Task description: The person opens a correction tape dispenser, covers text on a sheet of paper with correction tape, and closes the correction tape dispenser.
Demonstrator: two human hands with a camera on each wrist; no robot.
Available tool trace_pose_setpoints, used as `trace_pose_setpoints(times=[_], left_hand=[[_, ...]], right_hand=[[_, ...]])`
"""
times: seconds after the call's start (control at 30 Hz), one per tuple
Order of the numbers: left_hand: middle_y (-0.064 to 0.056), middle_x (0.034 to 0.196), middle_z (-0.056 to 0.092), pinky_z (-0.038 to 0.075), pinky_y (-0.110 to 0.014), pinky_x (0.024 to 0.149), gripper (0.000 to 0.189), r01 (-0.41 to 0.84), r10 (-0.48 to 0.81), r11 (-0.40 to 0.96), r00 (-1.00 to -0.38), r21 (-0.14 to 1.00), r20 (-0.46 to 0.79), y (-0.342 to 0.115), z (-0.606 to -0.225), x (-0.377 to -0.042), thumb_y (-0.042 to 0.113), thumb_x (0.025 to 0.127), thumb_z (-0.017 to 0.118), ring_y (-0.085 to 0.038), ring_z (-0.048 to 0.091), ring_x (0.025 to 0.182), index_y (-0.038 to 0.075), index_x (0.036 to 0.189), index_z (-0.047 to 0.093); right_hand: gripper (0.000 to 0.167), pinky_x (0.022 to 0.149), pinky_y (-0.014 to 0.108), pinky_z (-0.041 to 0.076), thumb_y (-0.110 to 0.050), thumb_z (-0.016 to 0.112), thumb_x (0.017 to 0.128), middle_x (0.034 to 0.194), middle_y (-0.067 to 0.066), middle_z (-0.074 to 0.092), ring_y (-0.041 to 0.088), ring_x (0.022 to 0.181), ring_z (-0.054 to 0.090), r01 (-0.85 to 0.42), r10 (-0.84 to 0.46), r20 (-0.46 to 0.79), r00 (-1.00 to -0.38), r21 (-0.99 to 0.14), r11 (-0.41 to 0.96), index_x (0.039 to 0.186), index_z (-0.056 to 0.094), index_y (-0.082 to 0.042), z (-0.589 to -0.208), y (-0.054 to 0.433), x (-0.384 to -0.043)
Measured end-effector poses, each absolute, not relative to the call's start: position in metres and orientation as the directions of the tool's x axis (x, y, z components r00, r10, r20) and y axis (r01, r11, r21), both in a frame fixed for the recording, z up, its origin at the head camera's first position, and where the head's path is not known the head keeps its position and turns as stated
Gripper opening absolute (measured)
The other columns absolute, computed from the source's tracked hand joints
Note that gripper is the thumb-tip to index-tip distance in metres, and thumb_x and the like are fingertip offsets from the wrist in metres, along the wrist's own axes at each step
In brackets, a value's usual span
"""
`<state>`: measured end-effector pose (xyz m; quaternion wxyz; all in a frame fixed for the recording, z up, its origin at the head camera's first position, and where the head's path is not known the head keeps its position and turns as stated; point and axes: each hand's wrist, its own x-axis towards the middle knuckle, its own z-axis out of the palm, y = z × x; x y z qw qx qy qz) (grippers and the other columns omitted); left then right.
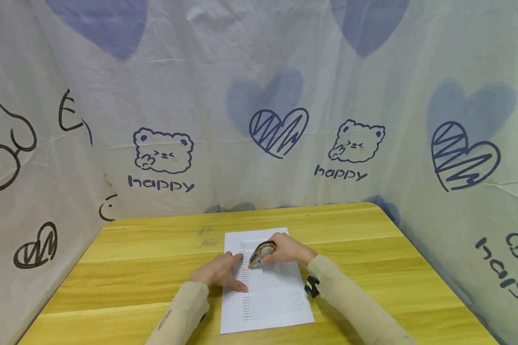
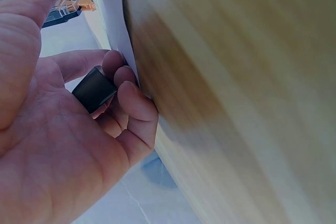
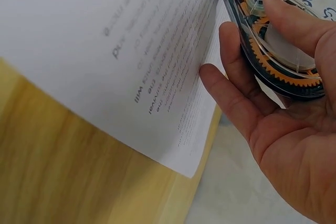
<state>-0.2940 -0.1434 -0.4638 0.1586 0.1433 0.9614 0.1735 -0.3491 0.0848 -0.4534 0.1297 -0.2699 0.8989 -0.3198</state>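
Observation:
A correction tape (image 1: 262, 252) with orange gears and a clear case is gripped by my right hand (image 1: 288, 247), its orange tip at the printed lines of a white sheet (image 1: 233, 311). In the right wrist view, the thumb lies on one side of the correction tape (image 3: 281, 45) and fingers wrap the other; two fingertips lie near the page. My left hand (image 1: 221, 269) rests on the sheet's left side, thumb and index finger spread around the tip. The left wrist view shows its other fingers curled around a small black cap-like piece (image 2: 94, 90).
The sheet lies on a yellow wood-grain table (image 1: 155, 254), near its front. A white curtain (image 1: 216, 158) with hearts and bears hangs behind and at both sides. A dark band (image 1: 312, 286) sits on the right wrist.

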Motion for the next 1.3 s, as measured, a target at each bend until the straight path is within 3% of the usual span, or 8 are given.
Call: trace_pose_setpoints(times=[0.47, 1.3], left_hand=[[-0.020, 0.145, 0.047, 0.037, -0.054, 0.112, 0.099, 0.238, 0.337, 0.905, -0.907, 0.352, -0.253, -0.1433, -0.4648, -0.2953, 0.051, 0.068, 0.086, -0.037, 0.044, 0.135, 0.010, 0.147, 0.044], [-0.022, 0.149, 0.042, 0.033, -0.056, 0.114, 0.100, 0.229, 0.330, 0.904, -0.911, 0.360, -0.248, -0.1442, -0.4644, -0.2948, 0.051, 0.068, 0.085, -0.039, 0.038, 0.139, 0.010, 0.148, 0.043]], right_hand=[[0.023, 0.060, 0.025, 0.051, -0.026, 0.083, 0.079, 0.074, -0.003, 0.068, 0.010, 0.064, 0.060, -0.405, -0.572, -0.070, -0.818, -0.636, 0.657, 0.088, 0.071, -0.009, -0.4505, 0.0855, -0.3489], [0.020, 0.056, 0.024, 0.049, -0.025, 0.082, 0.080, 0.072, -0.003, 0.067, 0.010, 0.061, 0.057, -0.406, -0.577, -0.079, -0.813, -0.633, 0.659, 0.087, 0.072, -0.009, -0.4509, 0.0941, -0.3518]])
